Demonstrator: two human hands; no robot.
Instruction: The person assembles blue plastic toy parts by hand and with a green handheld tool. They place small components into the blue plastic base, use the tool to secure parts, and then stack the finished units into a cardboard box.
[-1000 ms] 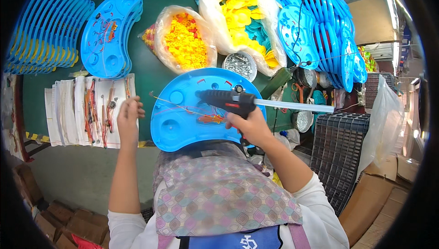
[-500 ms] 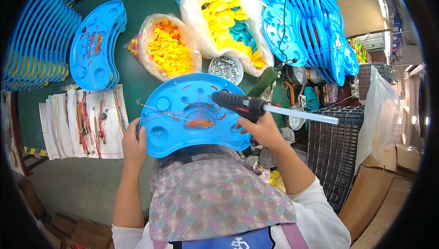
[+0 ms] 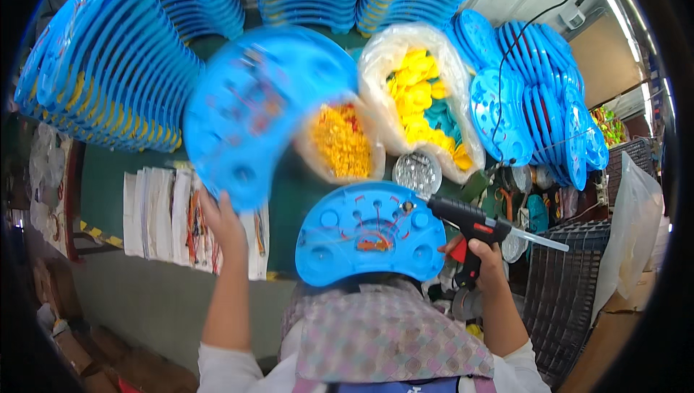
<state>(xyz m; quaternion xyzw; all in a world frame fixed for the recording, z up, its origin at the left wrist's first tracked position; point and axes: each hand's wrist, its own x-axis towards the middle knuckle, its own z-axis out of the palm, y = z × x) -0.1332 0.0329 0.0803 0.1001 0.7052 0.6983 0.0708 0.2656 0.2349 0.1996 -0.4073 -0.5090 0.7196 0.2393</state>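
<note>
Fingers of the left hand [image 3: 220,221] curl shut on the near edge of a blue tray [image 3: 264,111], which is blurred and raised toward the far left; half a second ago that hand steadied the tray on the lap and nothing was lifted. Judging by that, one piece looks finished and is being carried off to the stacks [image 3: 116,82]. The right hand [image 3: 483,259] is wrapped tight round the grip of a black glue gun [image 3: 470,221], a finger by its red trigger, nozzle now drawn off to the right of the second tray [image 3: 370,235].

That tray lies flat on a checked apron [image 3: 383,335], near and central: moulded glossy plastic, half-moon shaped, with round wells and thin coloured wires. Beyond it, crinkled clear bags [image 3: 423,97] hold yellow and orange plastic bits, and a round tin [image 3: 417,173] glints between them.
</note>
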